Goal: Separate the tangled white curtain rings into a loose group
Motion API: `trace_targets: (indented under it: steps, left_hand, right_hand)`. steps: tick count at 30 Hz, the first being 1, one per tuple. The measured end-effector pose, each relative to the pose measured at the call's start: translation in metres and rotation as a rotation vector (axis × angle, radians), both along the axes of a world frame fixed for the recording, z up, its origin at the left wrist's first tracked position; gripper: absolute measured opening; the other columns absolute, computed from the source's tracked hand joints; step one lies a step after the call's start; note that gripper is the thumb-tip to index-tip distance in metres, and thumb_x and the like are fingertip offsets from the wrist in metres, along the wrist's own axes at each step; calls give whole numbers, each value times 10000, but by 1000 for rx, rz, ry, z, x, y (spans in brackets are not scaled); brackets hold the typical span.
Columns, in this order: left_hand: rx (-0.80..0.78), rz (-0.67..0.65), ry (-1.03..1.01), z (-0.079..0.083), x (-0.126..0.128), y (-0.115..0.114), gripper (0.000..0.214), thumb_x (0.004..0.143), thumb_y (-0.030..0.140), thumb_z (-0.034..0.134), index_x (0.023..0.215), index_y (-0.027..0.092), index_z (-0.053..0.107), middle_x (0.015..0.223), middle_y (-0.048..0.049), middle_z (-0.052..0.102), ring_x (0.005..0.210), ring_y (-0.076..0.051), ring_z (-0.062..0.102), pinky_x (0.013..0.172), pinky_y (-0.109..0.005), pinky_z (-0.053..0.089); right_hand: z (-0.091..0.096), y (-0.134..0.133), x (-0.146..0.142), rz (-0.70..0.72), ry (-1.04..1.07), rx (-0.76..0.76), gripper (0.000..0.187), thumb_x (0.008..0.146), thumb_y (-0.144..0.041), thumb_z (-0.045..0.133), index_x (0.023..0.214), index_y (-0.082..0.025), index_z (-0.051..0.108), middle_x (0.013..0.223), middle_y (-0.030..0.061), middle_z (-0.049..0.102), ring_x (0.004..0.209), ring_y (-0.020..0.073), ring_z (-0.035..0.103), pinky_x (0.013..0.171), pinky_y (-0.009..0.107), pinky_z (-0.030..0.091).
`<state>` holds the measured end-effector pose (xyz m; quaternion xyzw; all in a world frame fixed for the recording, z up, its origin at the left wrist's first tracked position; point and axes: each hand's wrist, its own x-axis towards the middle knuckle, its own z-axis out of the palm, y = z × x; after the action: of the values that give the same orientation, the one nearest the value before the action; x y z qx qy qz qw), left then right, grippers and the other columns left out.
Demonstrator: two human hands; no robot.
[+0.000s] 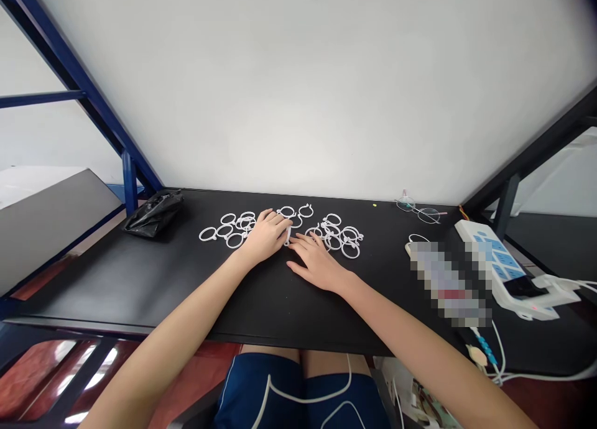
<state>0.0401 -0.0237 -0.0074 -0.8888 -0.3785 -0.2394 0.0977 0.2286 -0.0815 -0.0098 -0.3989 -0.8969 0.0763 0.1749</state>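
Observation:
White plastic rings with small eyelets, like curtain rings, lie in loose groups across the black tabletop. My left hand (267, 237) rests palm down at the right edge of the left group of rings (224, 230), its fingers stretched out and covering part of some rings. My right hand (318, 259) lies flat beside the right group of rings (350, 250), thumb apart from the fingers. Between my fingertips a white ring (288, 236) shows edge-on; whether either hand touches it is hard to tell. Farther back are a few more rings (306, 211).
A black plastic bag (156, 214) sits at the table's (186, 292) left end. Toward the right are eyeglasses (428, 216), a blurred-out phone-shaped object (448, 286) with a cable, and a white power strip (501, 261). A white wall rises behind; blue metal frame bars (88, 96) slant at left.

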Motion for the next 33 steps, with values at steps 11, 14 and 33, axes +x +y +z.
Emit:
trace_targets:
  steps: [11,14,33]
  left_hand:
    - [83,-10,-145,7,-12,5,221,949,255,470,816,194,636,773,-21,669,783,-172,582,1027,-424,375]
    - [68,-7,-180,5,-15,7,254,946,301,490,764,196,633,721,-9,662,736,-161,582,1033,-427,370]
    - [66,-63,-330,3,-3,0,305,928,332,539,663,185,575,610,9,617,621,-130,549,772,-322,443]
  right_hand:
    - [-2,1,-3,-38,265,-14,264,910,-241,544,1170,-195,550,1121,88,669,1068,236,608,1080,511,352]
    - [-3,1,-3,-55,385,12,212,923,-252,530,1128,-217,569,1007,58,691,975,226,623,1020,479,410]
    - [-9,3,-4,-100,642,-42,76,919,-264,522,966,-215,555,888,25,675,812,164,670,744,293,528]
